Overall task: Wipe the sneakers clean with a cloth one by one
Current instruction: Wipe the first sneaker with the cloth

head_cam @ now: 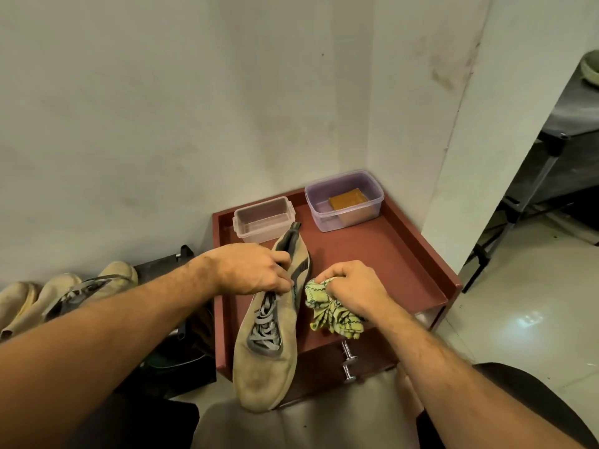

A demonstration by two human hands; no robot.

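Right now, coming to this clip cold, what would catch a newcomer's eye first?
First, the dirty beige sneaker with grey laces, held by the left hand over the red-brown cabinet top. Beside it, the right hand bunches a yellow-green patterned cloth. Behind stand a clear plastic tub and a purple-tinted tub holding an orange-brown block; more pale shoes line the floor at left.

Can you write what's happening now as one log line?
left hand: grips sneaker | right hand: holds bunched cloth beside sneaker | wiping: contact unclear
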